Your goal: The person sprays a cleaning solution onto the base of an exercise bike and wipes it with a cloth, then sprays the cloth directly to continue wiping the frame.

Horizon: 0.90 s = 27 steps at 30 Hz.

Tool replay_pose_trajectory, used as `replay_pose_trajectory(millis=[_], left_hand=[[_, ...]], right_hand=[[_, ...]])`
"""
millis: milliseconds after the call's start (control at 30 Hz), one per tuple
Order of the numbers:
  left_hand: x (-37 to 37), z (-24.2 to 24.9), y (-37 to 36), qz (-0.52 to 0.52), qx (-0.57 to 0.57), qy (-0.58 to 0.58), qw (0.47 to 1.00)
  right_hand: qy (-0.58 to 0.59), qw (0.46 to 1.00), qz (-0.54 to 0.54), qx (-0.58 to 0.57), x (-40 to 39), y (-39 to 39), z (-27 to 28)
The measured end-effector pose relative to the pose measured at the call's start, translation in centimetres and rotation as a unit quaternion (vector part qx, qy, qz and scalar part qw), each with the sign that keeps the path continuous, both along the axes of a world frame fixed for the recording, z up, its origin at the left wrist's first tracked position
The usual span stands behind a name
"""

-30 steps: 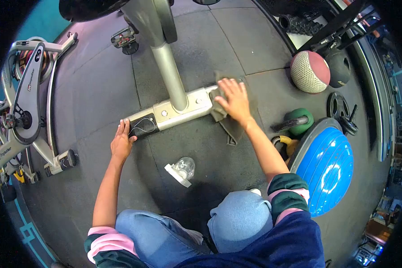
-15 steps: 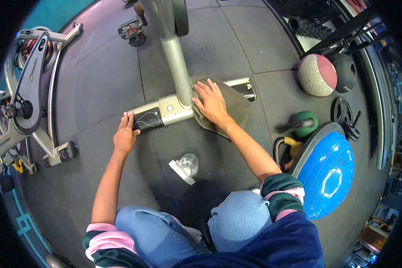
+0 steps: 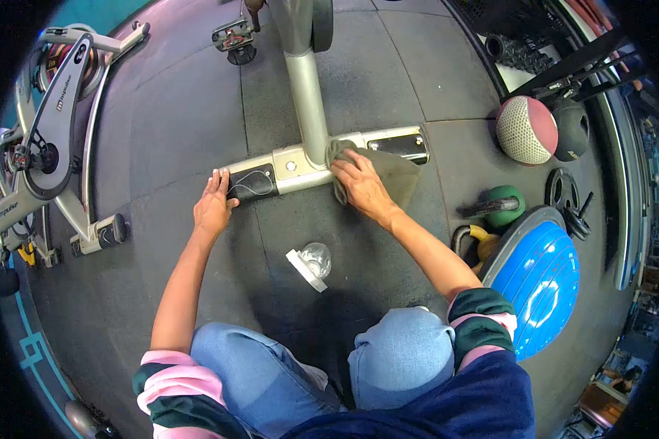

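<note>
My right hand (image 3: 362,186) has its fingers bunched around a dark olive cloth (image 3: 399,179) beside the foot of the upright post (image 3: 307,110). Part of the cloth drapes loosely to the right, over the front of the silver base bar (image 3: 300,181). At the bar's left end rests my left hand (image 3: 214,205), fingers stretched out and thumb apart, next to a black panel (image 3: 250,184) with a thin pale loop on it. On the floor between my arms lies a clear bottle (image 3: 316,260) with a white top, tipped on its side.
An exercise bike (image 3: 55,124) stands at left. To the right are a blue balance dome (image 3: 538,274), a green kettlebell (image 3: 504,206), a yellow kettlebell (image 3: 485,245), a pink-and-white ball (image 3: 526,130), a black ball (image 3: 571,130) and weight plates (image 3: 561,189). A pedal (image 3: 234,36) hangs ahead.
My right hand has gone from lying flat on the spread cloth to bunching it near the post. More of the bar's right end shows. My left hand stays at the bar's left end.
</note>
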<state>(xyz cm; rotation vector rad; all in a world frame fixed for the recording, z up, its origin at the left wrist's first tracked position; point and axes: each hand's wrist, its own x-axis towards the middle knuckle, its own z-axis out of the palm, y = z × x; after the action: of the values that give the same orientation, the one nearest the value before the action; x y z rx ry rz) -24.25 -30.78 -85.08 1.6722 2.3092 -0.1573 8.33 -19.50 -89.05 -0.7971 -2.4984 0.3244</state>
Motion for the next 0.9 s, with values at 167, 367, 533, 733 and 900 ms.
replay_pose_trajectory(millis=[167, 367, 533, 733, 900], left_hand=[[0.3, 1.1, 0.9, -0.014, -0.008, 0.027, 0.999], [4.6, 2.9, 5.1, -0.121, 0.189, -0.066, 0.972], [7.8, 3.1, 8.4, -0.264, 0.214, -0.063, 0.938], [9.0, 1.9, 9.7, -0.291, 0.198, -0.047, 0.935], [9.1, 1.0, 9.3, -0.268, 0.203, -0.078, 0.938]], right_hand=[[-0.206, 0.957, 0.149, -0.139, 3.4, -1.9, 1.3], [0.164, 0.951, -0.213, -0.154, 6.9, 2.0, 2.4], [0.106, 0.967, -0.219, -0.072, 6.8, 4.2, 0.2], [0.091, 0.973, -0.207, -0.045, 6.9, 4.1, -0.5], [0.082, 0.971, -0.219, -0.042, 6.8, 4.1, -1.0]])
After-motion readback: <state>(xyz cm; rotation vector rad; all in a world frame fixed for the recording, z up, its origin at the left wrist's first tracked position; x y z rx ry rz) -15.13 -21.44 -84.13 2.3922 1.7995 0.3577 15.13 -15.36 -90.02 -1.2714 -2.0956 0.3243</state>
